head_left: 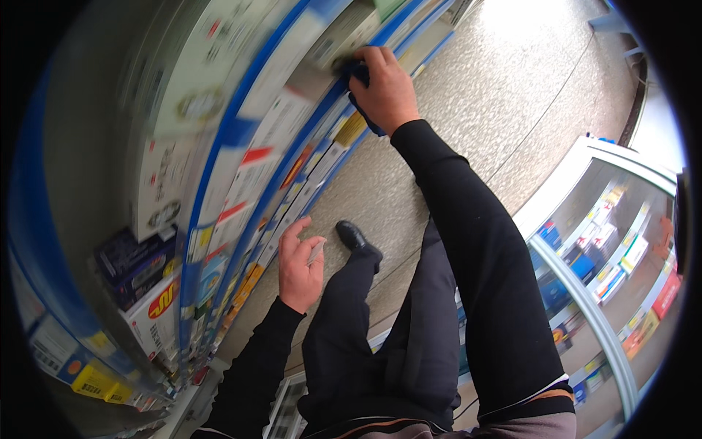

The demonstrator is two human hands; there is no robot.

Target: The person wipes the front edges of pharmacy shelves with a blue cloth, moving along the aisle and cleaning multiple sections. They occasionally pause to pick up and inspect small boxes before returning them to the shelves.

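My right hand (pixel 385 86) reaches out to the edge of a blue-trimmed shelf, fingers closed round a dark blue cloth (pixel 376 127). Part of the cloth hangs below the fingers, and the rest is hidden under the hand. Lower down, my left hand (pixel 297 271) is raised beside the shelf fronts with its fingers curled. A small pale flat piece (pixel 316 252) shows at its thumb; what it is cannot be made out. Closest to the right hand on the shelf is a blurred pale box (pixel 340 36).
Blue-edged shelves (pixel 232 121) with several boxes fill the left side. A dark purple box (pixel 139 263) lies over a white box with a red and yellow emblem (pixel 157 306). At right stands a glass-fronted case (pixel 581 293) of packages. Speckled floor (pixel 504 95) runs between.
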